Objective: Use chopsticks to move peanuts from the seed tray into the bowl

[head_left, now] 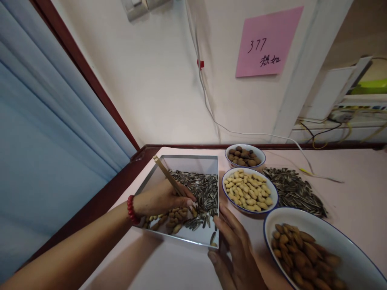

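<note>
My left hand, with a red bead bracelet on its wrist, reaches into a shallow metal tray and grips a pair of wooden chopsticks. Their tips rest among mixed sunflower seeds and light nuts in the tray. My right hand lies with fingers spread against the tray's near right corner, holding nothing.
Right of the tray stand a white bowl of peanuts, a smaller bowl of dark round nuts and a large bowl of almonds. Loose sunflower seeds lie on the table. A pink note and cables hang on the wall.
</note>
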The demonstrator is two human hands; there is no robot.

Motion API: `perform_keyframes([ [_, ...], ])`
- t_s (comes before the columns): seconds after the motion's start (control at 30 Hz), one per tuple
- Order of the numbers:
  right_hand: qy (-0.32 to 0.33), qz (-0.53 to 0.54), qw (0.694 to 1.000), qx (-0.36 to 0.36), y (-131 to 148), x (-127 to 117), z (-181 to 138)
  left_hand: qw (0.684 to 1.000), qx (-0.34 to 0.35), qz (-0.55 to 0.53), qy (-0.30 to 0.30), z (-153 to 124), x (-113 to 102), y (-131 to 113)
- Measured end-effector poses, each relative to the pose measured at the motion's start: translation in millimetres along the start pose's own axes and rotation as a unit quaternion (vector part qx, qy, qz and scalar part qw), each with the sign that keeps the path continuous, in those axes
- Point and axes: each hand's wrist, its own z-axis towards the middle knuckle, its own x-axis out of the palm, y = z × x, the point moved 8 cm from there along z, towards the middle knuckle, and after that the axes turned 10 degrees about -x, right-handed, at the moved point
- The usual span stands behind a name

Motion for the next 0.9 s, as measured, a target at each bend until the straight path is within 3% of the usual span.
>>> perform_keyframes([
  [0.33,0.002,0.001,1.0,-0.005,1,0,1,0.999,-0.02,-0.036,-0.012,4,1,5],
  [0.57,-0.004,-0.017,1.0,-0.001,0,2,1,0.979,-0.101,-0.166,-0.064,-11,-31,10],
  [0.73,-0.002,-0.008,1.0,-0.007,3,2,4,0.976,-0.046,-0.17,-0.13,-18,-62,-26],
  [0.9,0.014,-0.023,1.0,-0.006,2,-1,7,0.981,0.042,-0.152,-0.112,6,-59,-85],
])
